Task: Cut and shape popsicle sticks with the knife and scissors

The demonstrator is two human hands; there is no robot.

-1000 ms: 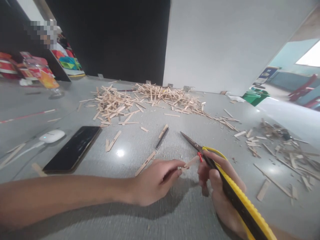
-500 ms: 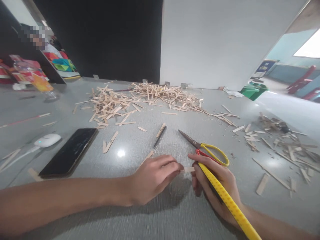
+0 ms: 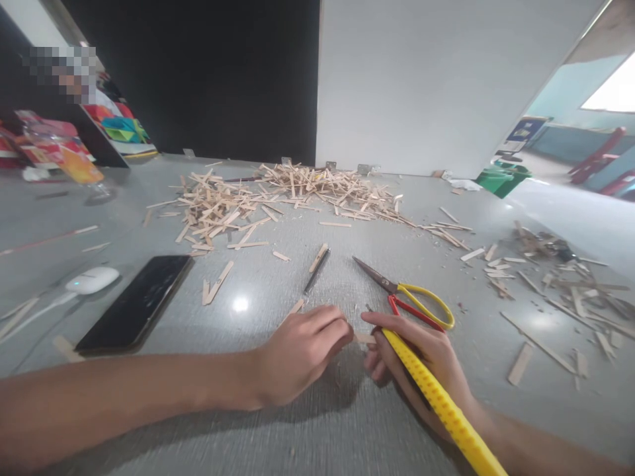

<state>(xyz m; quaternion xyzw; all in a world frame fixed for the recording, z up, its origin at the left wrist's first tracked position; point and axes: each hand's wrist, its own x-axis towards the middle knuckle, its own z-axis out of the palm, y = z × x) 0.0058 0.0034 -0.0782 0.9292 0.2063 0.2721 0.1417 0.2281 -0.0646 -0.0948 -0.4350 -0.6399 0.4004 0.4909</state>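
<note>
My left hand (image 3: pixel 312 354) is closed in a pinch on one end of a short, flat wooden stick (image 3: pixel 364 338) low over the table. My right hand (image 3: pixel 426 360) is closed around a long yellow tool with a dotted surface (image 3: pixel 441 403), which slants toward me. Its working end is hidden by the fingers. The stick's other end meets my right fingers. Just beyond my right hand lie scissors (image 3: pixel 391 285) with one yellow and one red handle. A pen (image 3: pixel 317 272) lies beside another wooden stick (image 3: pixel 319 258) ahead of my left hand.
Heaps of wooden sticks (image 3: pixel 218 205) lie along the back by the upright panel (image 3: pixel 421 86). Scraps (image 3: pixel 570 291) are scattered at right. At left are a black phone (image 3: pixel 136 304), a white cabled device (image 3: pixel 92 281) and a bottle (image 3: pixel 77 162). A person (image 3: pixel 102 99) is at far left.
My right hand and the yellow tool have moved slightly left, away from the scissors. My left hand has shifted a little left, its pinch on the stick kept.
</note>
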